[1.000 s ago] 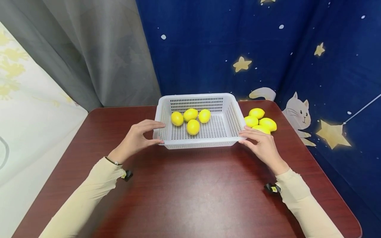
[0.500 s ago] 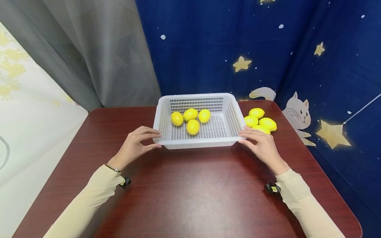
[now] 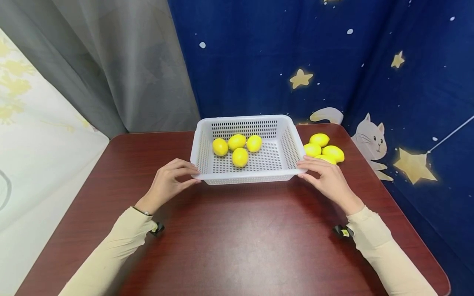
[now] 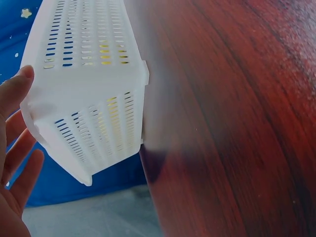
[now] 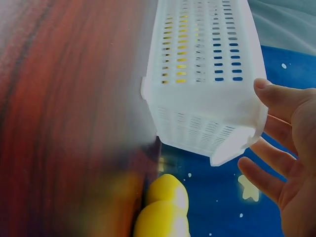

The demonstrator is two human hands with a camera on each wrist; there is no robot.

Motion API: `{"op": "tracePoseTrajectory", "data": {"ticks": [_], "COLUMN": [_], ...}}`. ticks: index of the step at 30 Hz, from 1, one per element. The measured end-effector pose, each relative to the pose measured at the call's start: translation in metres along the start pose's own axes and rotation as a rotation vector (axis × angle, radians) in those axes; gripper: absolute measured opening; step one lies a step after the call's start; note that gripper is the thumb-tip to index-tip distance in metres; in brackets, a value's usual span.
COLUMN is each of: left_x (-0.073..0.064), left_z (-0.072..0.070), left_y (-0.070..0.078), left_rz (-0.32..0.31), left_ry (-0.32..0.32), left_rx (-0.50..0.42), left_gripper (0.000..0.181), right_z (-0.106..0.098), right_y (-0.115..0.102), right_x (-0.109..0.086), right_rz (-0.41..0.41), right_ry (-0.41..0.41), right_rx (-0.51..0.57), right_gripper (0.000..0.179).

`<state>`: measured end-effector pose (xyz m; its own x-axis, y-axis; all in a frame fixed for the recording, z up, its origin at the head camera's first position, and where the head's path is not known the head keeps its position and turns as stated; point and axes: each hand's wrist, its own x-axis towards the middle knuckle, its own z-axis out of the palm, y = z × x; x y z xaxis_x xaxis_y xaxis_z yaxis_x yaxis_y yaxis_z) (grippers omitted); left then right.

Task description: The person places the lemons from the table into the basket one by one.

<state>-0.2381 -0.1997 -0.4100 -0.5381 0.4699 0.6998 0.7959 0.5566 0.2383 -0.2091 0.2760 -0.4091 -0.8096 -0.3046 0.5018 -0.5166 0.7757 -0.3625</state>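
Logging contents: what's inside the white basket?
In the white basket: four yellow lemons, on its slotted floor. The floor directly beneath them is covered, and the inner face of the near wall can't be seen.

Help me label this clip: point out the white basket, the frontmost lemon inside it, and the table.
White basket (image 3: 245, 174), head view: middle of the front rim.
Frontmost lemon (image 3: 240, 158), head view: centre of its visible surface.
Table (image 3: 248, 234), head view: bare top in front of the basket.
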Motion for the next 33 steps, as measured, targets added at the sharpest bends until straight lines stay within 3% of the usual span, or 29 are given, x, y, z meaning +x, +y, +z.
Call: {"op": "tracePoseTrajectory", "data": {"ticks": [9, 17, 23, 33], "left_x": [0.001, 0.001, 0.001, 0.002], "left_z": [0.002, -0.001, -0.001, -0.001], "left_y": [0.000, -0.001, -0.001, 0.002], "left_rz": [-0.022, -0.078, -0.080, -0.086], "left_ry": [-0.005, -0.046, -0.049, -0.037], "left_rx": [-0.001, 0.000, -0.009, -0.021], "left_gripper": [0.030, 0.029, 0.028, 0.029], "right_z": [-0.030, -0.053, -0.051, -0.034], "right_y": [0.002, 0.018, 0.033, 0.056], "right_x": [0.016, 0.033, 0.032, 0.024], "right_rz": [0.027, 0.113, 0.175, 0.342], "right_ry": [-0.129, -0.200, -0.198, -0.136], "right_rx": [-0.017, -0.040, -0.076, -0.288], "right_gripper": [0.053, 0.055, 0.051, 0.058]}}
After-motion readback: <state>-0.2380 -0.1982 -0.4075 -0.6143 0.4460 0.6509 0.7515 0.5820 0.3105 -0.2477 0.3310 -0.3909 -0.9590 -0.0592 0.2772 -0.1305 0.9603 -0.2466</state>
